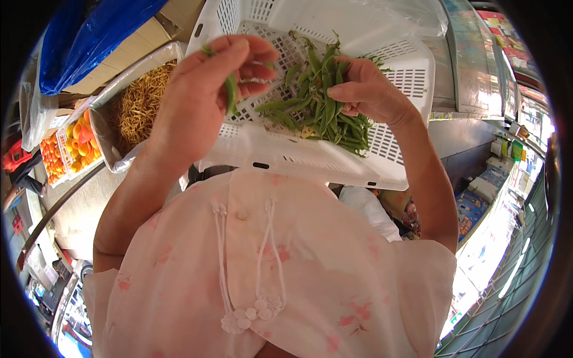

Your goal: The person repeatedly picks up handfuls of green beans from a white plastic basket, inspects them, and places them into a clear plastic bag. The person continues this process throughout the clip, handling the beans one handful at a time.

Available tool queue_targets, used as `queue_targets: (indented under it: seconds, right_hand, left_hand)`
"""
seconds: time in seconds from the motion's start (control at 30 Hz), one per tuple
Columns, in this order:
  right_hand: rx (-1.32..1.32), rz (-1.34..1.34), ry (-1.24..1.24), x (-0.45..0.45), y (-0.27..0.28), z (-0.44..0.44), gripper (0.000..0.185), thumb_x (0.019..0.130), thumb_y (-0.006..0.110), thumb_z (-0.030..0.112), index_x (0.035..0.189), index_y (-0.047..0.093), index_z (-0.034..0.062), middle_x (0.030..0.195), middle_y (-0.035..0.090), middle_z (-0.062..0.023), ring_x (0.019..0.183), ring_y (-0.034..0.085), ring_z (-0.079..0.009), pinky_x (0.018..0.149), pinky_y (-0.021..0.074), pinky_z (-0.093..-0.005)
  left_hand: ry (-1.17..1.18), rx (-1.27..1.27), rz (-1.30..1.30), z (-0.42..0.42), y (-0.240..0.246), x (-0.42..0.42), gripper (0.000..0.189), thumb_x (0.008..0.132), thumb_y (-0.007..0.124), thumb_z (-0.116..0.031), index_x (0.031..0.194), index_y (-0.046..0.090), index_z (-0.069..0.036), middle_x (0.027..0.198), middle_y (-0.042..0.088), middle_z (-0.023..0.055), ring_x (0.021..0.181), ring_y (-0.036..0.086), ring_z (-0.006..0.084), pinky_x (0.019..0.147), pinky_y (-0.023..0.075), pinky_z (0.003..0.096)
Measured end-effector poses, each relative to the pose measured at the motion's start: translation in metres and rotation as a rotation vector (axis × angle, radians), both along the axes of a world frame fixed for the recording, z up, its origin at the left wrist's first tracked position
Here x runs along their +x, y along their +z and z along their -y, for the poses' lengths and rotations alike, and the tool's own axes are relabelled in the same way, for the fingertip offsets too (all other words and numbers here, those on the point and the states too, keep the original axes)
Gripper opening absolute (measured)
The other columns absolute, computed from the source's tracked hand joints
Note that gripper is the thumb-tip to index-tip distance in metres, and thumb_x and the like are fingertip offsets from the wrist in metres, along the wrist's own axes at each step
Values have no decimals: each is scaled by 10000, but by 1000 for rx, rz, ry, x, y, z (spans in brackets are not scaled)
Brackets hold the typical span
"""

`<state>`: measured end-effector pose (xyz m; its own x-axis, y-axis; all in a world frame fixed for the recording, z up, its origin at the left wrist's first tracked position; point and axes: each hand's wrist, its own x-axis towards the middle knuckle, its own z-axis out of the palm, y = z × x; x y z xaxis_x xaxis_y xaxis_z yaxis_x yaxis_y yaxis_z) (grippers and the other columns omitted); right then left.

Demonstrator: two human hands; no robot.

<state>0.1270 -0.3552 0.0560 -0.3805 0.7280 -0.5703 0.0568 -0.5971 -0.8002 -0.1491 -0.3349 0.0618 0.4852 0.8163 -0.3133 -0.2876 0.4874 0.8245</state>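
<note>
A white slotted plastic crate (421,58) lies before me, with a heap of green pea pods (313,107) inside, some with stems and withered bits. My left hand (201,85) is raised over the crate's left side, its fingers curled around a few green pods (231,95); how many is partly hidden by the palm. At the heap's upper right, my right hand (369,89) pinches pods between thumb and fingers, its fingertips partly hidden among them.
To the left stand a lined box (100,121) of thin dried yellow-brown strands (145,100) and containers of orange and yellow produce (83,141). Blue plastic (89,40) covers cardboard at the upper left. Clear plastic film (416,18) hangs over the crate's far right corner.
</note>
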Motion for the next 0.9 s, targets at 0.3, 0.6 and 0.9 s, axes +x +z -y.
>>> queue_targets:
  seconds: [0.3,0.6,0.9]
  right_hand:
    - [38,-248,-76,-8,25,0,448,850,739,139,1234,560,-7,897,601,4,629,492,-52,549,394,-226]
    - [108,-177,-102,-9,19,-1,373,867,717,123,1192,591,-6,852,599,3,611,524,-64,536,420,-223]
    - [99,-209,-158,-22,8,5,361,880,706,146,1184,587,-9,840,595,-6,598,521,-67,521,411,-229]
  left_hand:
    - [-274,86,-199,7,21,21,261,986,641,-210,1149,627,-6,780,546,-56,606,416,-5,505,307,183]
    - [-304,383,-501,-10,22,24,120,922,671,-140,970,690,-32,712,565,-59,615,454,1,514,328,182]
    - [-361,356,-436,-9,9,25,137,942,670,-151,933,671,-14,713,572,-36,654,515,42,596,434,218]
